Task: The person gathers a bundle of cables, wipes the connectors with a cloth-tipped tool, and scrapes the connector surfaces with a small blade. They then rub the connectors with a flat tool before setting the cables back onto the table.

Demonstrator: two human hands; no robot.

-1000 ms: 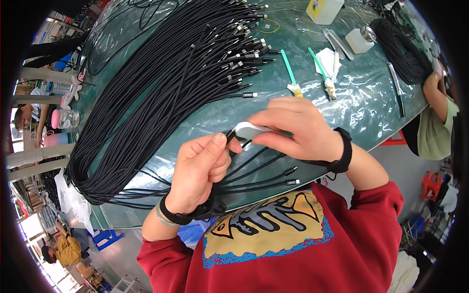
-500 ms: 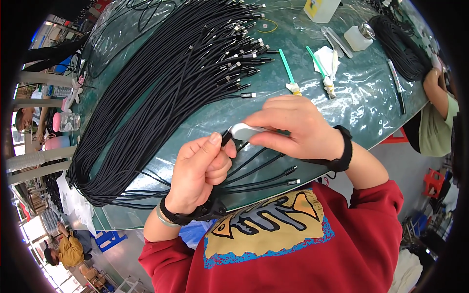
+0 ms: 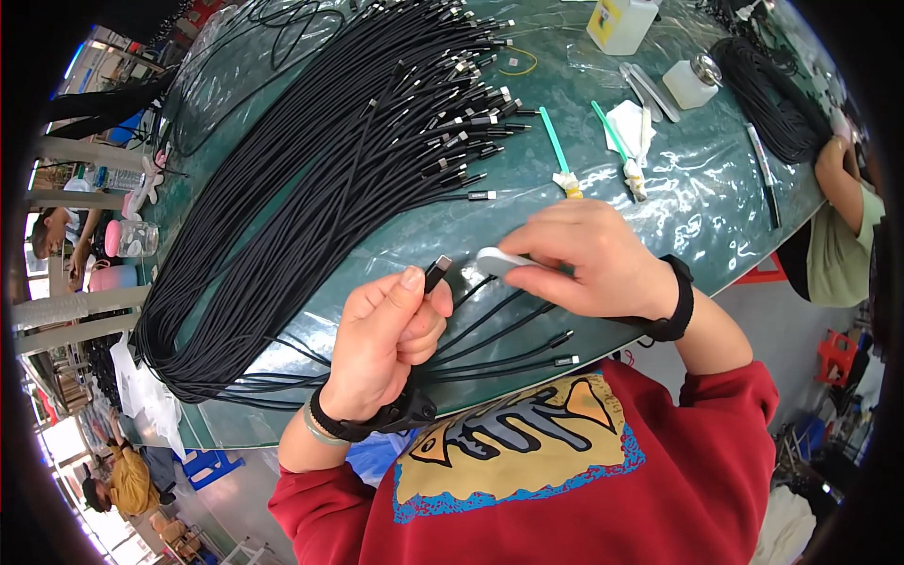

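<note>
My left hand [image 3: 381, 330] is closed round the end of a black cable, thumb on top. The cable's black plug [image 3: 437, 271] pokes up past my thumb, its metal tip bare. To the right, my right hand [image 3: 589, 259] pinches a flat white round-ended stick [image 3: 496, 261], much like a nail file. A small gap separates the stick from the plug. Several loose cable ends [image 3: 527, 363] lie on the table beneath and beside my hands. Beyond them spreads a large bundle of black cables [image 3: 282, 226], with many plugs at its right end.
On the green table [image 3: 414, 231] lie two green sticks with wrapped ends [image 3: 554, 141], flat pale strips [image 3: 652, 91] and a marker [image 3: 765, 174]. A metal-capped bottle [image 3: 692, 83], a white container [image 3: 621, 24] and a black cable coil [image 3: 767, 99] stand farther back. A co-worker's arm [image 3: 838, 174] is at right.
The white stick in my right hand has moved right, away from the plug in my left hand. The plug's metal tip now shows. My left hand has hardly moved.
</note>
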